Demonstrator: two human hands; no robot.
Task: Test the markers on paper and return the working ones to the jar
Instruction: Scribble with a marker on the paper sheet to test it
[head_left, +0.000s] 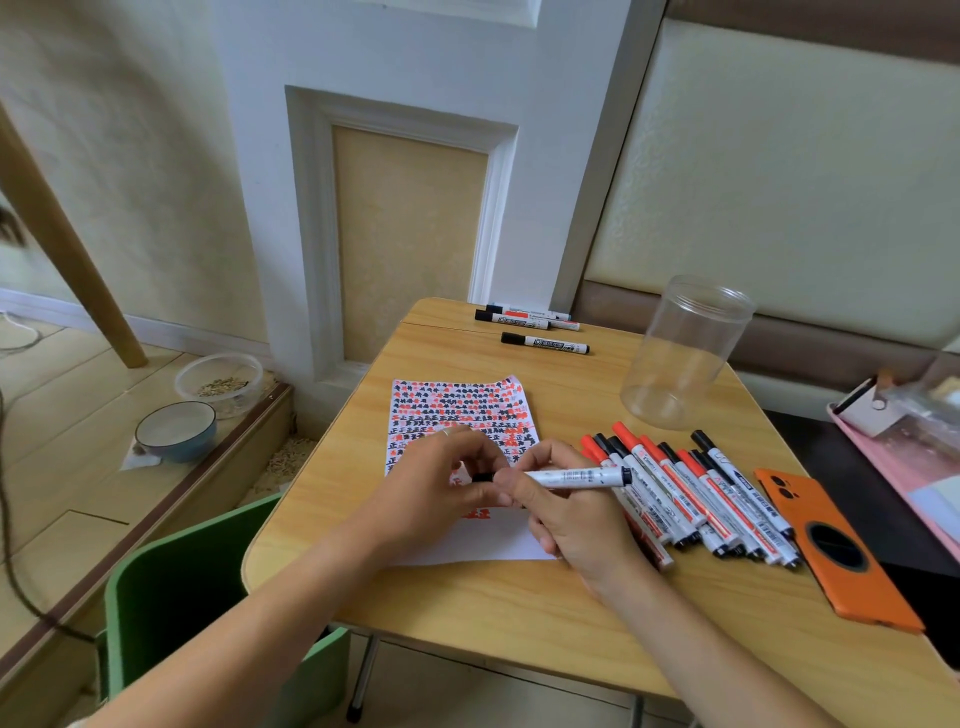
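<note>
While both hands meet over the paper, the right hand grips 1 marker lying left-right, the left hand pinching its black cap; the jar stands beyond, rightward.

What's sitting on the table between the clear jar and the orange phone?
In the head view, the top ends of the heap of red and black markers lie between the clear jar and the orange phone, on the wooden table.

A white marker is held level above the scribble-covered paper; more markers are piled beside an upright clear jar.
</note>
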